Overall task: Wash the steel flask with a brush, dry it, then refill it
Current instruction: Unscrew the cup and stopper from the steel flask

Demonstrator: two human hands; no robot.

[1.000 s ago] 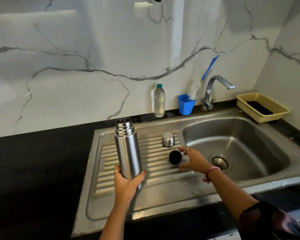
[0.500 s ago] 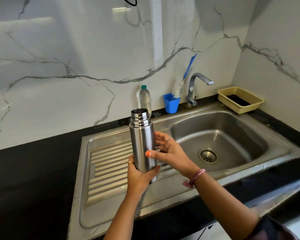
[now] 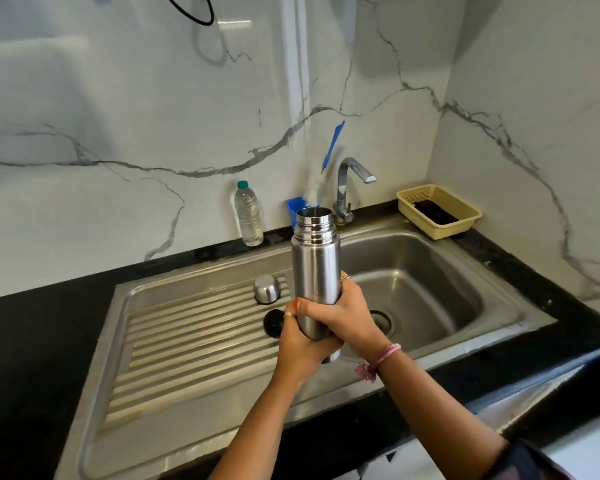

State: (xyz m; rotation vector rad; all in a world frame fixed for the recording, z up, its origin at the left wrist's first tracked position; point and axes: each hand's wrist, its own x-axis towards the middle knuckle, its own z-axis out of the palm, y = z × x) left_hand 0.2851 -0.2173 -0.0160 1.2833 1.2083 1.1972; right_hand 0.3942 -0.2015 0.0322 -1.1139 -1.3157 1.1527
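The steel flask (image 3: pixel 315 268) stands upright and uncapped above the edge between drainboard and basin. My left hand (image 3: pixel 303 351) grips its lower part from below. My right hand (image 3: pixel 347 318) wraps around the flask's body just above, thumb across the front. The steel cup lid (image 3: pixel 266 289) sits upside down on the drainboard, and the black stopper (image 3: pixel 273 322) lies beside it. A bottle brush with a blue handle (image 3: pixel 331 147) stands in a blue cup (image 3: pixel 293 211) by the wall, partly hidden behind the flask.
The tap (image 3: pixel 352 176) arches over the steel sink basin (image 3: pixel 440 289). A plastic water bottle (image 3: pixel 248 214) stands on the black counter by the wall. A yellow basket (image 3: pixel 439 211) sits at the back right corner. The ribbed drainboard (image 3: pixel 194 344) lies left.
My right hand left the stopper on the drainboard and came to grip the flask. The flask moved right, toward the basin, still held by my left hand.
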